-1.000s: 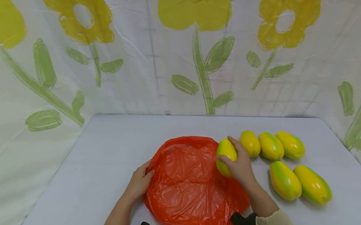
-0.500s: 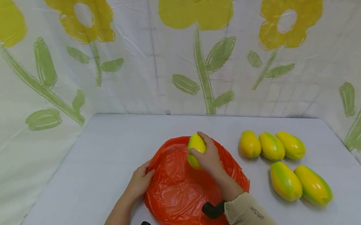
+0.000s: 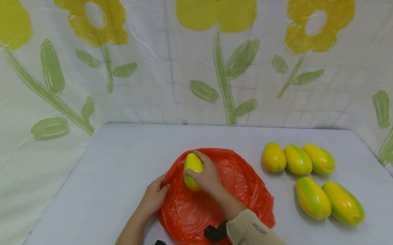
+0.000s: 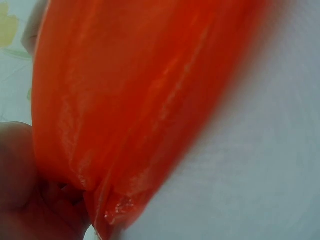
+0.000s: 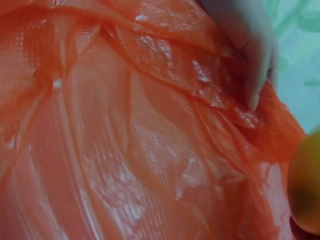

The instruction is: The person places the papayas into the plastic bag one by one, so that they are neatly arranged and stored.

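Note:
An open red plastic bag point(image 3: 239, 180) lies spread on the table, its mouth facing up. My left hand point(image 3: 154, 197) pinches the bag's left rim; in the left wrist view the film of the bag point(image 4: 120, 100) bunches beside the palm. In my right hand point(image 3: 208, 176) is a yellow-green papaya point(image 3: 192, 171), held over the left part of the bag's mouth. At the edge of the right wrist view that papaya point(image 5: 306, 185) shows only in part, with the left hand point(image 5: 255, 45) on the bag's rim near it.
Right of the bag lie several more papayas: a back row including the leftmost papaya point(image 3: 274, 157), and a front pair including the rightmost papaya point(image 3: 344, 203). The white table point(image 3: 90, 209) meets a flower-printed curtain point(image 3: 155, 60) behind.
My right hand has carried the papaya leftward from the bag's right rim to above its left part. The left hand keeps its grip on the rim.

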Demonstrator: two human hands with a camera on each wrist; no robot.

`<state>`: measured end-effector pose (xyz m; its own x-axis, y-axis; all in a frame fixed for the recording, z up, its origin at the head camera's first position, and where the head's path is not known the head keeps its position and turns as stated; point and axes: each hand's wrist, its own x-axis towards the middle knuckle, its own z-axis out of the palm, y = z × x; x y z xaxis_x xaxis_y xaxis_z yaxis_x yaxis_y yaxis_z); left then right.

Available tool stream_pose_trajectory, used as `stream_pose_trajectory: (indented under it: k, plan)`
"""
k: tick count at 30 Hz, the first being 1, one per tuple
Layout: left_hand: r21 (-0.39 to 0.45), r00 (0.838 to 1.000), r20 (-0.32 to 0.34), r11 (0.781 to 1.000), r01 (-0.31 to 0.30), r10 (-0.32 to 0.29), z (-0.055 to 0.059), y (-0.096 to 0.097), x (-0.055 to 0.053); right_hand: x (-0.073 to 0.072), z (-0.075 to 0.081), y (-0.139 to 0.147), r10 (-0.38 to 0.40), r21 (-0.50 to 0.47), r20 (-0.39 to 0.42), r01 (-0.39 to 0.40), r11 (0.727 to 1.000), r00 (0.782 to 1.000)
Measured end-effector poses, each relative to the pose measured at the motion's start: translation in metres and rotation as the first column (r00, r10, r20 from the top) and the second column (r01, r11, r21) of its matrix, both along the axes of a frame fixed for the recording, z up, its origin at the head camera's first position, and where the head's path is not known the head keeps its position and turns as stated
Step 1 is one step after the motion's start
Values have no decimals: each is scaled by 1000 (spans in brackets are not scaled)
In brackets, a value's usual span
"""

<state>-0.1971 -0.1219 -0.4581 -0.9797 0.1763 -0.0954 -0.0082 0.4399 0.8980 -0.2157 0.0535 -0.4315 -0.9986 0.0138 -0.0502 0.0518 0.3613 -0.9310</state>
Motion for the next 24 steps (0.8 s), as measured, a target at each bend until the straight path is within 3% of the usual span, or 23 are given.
stream_pose_trajectory:
  k: [24]
  plan:
    - [-26,1000,5,1000,-17,17,2,2,1,-8,-18,-21,3,4,-42,-3,1000,999]
